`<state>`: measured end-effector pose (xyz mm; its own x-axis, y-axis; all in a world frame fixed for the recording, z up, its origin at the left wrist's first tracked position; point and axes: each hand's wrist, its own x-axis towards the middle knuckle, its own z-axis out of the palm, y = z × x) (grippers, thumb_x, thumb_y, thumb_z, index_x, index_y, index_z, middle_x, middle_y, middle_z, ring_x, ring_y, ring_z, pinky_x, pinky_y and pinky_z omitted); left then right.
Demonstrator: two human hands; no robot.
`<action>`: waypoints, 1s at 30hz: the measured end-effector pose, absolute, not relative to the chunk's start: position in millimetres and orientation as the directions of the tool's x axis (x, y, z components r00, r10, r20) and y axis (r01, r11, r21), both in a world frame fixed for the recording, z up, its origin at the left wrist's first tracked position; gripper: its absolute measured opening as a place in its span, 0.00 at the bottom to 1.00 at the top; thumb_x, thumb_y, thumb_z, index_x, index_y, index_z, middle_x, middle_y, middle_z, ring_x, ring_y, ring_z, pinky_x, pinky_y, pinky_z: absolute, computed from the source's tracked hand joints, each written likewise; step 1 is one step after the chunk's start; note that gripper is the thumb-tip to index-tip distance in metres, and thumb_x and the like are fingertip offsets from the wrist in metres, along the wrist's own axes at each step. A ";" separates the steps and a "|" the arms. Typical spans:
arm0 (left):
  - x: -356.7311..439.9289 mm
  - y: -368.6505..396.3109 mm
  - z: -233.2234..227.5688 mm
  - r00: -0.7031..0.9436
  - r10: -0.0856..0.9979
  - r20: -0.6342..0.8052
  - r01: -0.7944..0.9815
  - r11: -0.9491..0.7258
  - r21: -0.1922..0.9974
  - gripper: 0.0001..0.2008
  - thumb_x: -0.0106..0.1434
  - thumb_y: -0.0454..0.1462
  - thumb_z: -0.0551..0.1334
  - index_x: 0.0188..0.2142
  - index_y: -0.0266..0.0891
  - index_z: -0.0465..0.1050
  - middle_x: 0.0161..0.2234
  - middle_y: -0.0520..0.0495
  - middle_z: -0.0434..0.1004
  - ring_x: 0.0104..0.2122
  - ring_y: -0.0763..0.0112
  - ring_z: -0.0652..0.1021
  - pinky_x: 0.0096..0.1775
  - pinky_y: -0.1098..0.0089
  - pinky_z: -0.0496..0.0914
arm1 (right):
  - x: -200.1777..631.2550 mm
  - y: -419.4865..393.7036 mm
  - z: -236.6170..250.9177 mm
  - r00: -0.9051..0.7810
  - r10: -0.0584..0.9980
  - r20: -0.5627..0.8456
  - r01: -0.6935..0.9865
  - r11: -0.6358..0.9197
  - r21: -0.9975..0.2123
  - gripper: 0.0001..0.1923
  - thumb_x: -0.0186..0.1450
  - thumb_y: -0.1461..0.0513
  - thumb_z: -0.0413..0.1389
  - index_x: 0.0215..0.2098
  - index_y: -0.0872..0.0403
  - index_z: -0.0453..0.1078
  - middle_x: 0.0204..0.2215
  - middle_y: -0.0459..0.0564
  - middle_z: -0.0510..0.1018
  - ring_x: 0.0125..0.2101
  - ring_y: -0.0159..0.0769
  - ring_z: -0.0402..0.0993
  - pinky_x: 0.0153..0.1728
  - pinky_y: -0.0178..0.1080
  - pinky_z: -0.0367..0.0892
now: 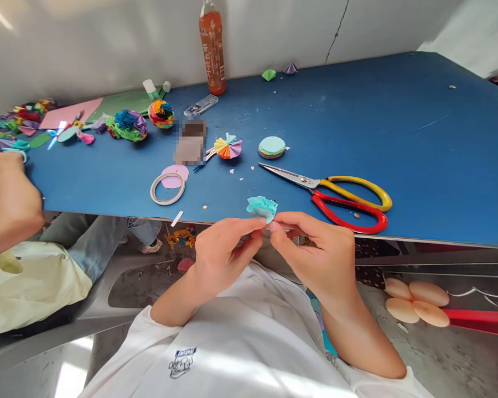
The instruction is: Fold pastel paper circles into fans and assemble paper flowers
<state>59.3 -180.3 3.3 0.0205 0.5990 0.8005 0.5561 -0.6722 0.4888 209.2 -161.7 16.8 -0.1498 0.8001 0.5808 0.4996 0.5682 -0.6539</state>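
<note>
Between my fingertips, at the table's front edge, is a small light-blue ruffled paper flower (262, 208). My left hand (228, 243) pinches its base from the left. From the right, the thumb and forefinger of my right hand (315, 249) close on the same base. Large scissors (315, 188) with one yellow and one red handle lie just beyond my right hand, blades slightly apart. A stack of round paper discs (272, 146), light blue on top, sits behind the flower. Left of it stands a fan-folded paper piece (228, 147) in several colours.
A tape roll (167, 187) overlaps a lilac paper disc (176, 176). An orange drink bottle (213, 52) stands against the wall. Paper pompoms (129, 125) and a glue stick (150, 89) lie at the back left. Another person's arm (14, 193) reaches over the table at left.
</note>
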 end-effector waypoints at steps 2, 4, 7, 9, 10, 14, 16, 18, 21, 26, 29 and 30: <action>59.1 -181.3 2.9 0.010 0.618 0.786 0.542 -0.664 0.515 0.11 0.57 0.27 0.65 0.39 0.39 0.75 0.32 0.51 0.84 0.31 0.78 0.81 0.38 0.80 0.76 | 208.9 -161.7 17.0 -0.145 0.798 0.585 0.504 0.568 -0.651 0.06 0.60 0.68 0.56 0.30 0.51 0.72 0.23 0.39 0.79 0.20 0.25 0.72 0.18 0.27 0.61; 58.9 -182.8 1.7 -0.012 0.659 0.752 0.508 -0.644 0.572 0.11 0.57 0.28 0.66 0.39 0.39 0.76 0.32 0.51 0.84 0.31 0.77 0.82 0.37 0.80 0.76 | 208.7 -161.7 17.5 -0.144 0.801 0.581 0.507 0.564 -0.651 0.06 0.59 0.68 0.56 0.29 0.51 0.72 0.22 0.39 0.78 0.20 0.26 0.72 0.18 0.28 0.62; 58.9 -185.1 -0.4 -0.067 0.742 0.667 0.427 -0.583 0.691 0.10 0.57 0.29 0.66 0.39 0.40 0.78 0.33 0.50 0.84 0.31 0.76 0.82 0.35 0.80 0.77 | 208.4 -161.8 18.9 -0.150 0.810 0.566 0.507 0.555 -0.660 0.06 0.59 0.67 0.55 0.28 0.51 0.71 0.21 0.40 0.77 0.19 0.26 0.71 0.18 0.29 0.62; 59.5 -186.2 -0.4 -0.106 0.785 0.610 0.359 -0.542 0.760 0.08 0.57 0.31 0.66 0.38 0.39 0.78 0.33 0.49 0.84 0.30 0.74 0.82 0.34 0.79 0.78 | 208.4 -161.8 20.8 -0.148 0.823 0.548 0.494 0.542 -0.680 0.06 0.59 0.67 0.55 0.27 0.51 0.71 0.20 0.40 0.77 0.18 0.27 0.70 0.18 0.29 0.63; 60.1 -186.5 0.3 -0.122 0.802 0.584 0.323 -0.525 0.788 0.08 0.57 0.31 0.67 0.37 0.39 0.79 0.32 0.49 0.84 0.29 0.74 0.82 0.34 0.78 0.78 | 208.5 -161.7 22.0 -0.145 0.832 0.536 0.481 0.533 -0.696 0.06 0.58 0.67 0.55 0.27 0.51 0.70 0.20 0.40 0.77 0.19 0.27 0.71 0.17 0.30 0.63; 62.5 -186.1 7.1 -0.190 0.865 0.465 0.142 -0.444 0.885 0.06 0.55 0.31 0.69 0.34 0.38 0.79 0.30 0.49 0.84 0.27 0.74 0.82 0.31 0.78 0.79 | 210.6 -160.8 27.0 -0.154 0.865 0.478 0.376 0.499 -0.781 0.06 0.58 0.67 0.53 0.26 0.51 0.70 0.21 0.41 0.78 0.21 0.28 0.73 0.19 0.29 0.66; 62.3 -184.4 11.2 -0.231 0.899 0.373 0.037 -0.375 0.926 0.06 0.53 0.32 0.70 0.32 0.38 0.78 0.28 0.50 0.83 0.26 0.74 0.82 0.28 0.79 0.78 | 213.1 -160.2 28.3 -0.163 0.877 0.451 0.317 0.480 -0.818 0.07 0.57 0.68 0.53 0.26 0.51 0.70 0.21 0.41 0.78 0.21 0.29 0.74 0.20 0.29 0.68; 60.2 -181.4 14.1 -0.255 0.928 0.273 -0.049 -0.294 0.955 0.06 0.52 0.33 0.72 0.30 0.38 0.78 0.26 0.52 0.82 0.24 0.75 0.82 0.26 0.80 0.77 | 216.6 -159.4 28.1 -0.170 0.887 0.429 0.270 0.460 -0.846 0.07 0.57 0.68 0.53 0.26 0.51 0.70 0.22 0.42 0.78 0.21 0.29 0.74 0.21 0.30 0.68; 54.2 -174.3 14.8 -0.233 0.961 0.149 -0.128 -0.182 0.975 0.09 0.50 0.37 0.72 0.30 0.37 0.78 0.23 0.51 0.82 0.22 0.74 0.81 0.23 0.80 0.76 | 223.1 -158.3 25.8 -0.194 0.894 0.405 0.227 0.442 -0.868 0.07 0.58 0.67 0.53 0.26 0.51 0.70 0.22 0.42 0.79 0.21 0.30 0.74 0.21 0.31 0.68; 44.5 -163.3 11.6 -0.217 0.975 0.043 -0.191 -0.086 0.978 0.13 0.48 0.40 0.73 0.31 0.36 0.78 0.24 0.50 0.82 0.23 0.73 0.81 0.21 0.81 0.75 | 237.0 -149.7 23.9 -0.073 0.908 0.413 0.231 0.418 -0.879 0.06 0.59 0.65 0.54 0.26 0.50 0.69 0.22 0.43 0.79 0.19 0.30 0.72 0.18 0.32 0.66; 41.7 -159.5 10.4 -0.251 0.967 0.039 -0.186 -0.087 0.979 0.13 0.49 0.40 0.73 0.31 0.35 0.78 0.24 0.50 0.82 0.23 0.73 0.81 0.22 0.81 0.75 | 247.9 -129.8 26.1 0.071 0.897 0.437 0.321 0.394 -0.861 0.05 0.60 0.63 0.54 0.27 0.49 0.68 0.23 0.44 0.78 0.22 0.34 0.76 0.20 0.34 0.66; 41.1 -158.3 9.9 -0.259 0.965 0.040 -0.178 -0.089 0.980 0.13 0.49 0.40 0.73 0.32 0.35 0.78 0.24 0.49 0.82 0.24 0.73 0.82 0.22 0.81 0.75 | 251.6 -120.5 26.7 0.080 0.892 0.445 0.406 0.379 -0.832 0.05 0.61 0.62 0.54 0.26 0.49 0.67 0.22 0.45 0.78 0.23 0.35 0.76 0.21 0.35 0.66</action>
<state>41.1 -158.3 9.9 -0.2595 0.9649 0.0401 -0.1782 -0.0887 0.9800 251.6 -120.5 26.7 0.0796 0.8920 0.4450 0.4055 0.3788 -0.8319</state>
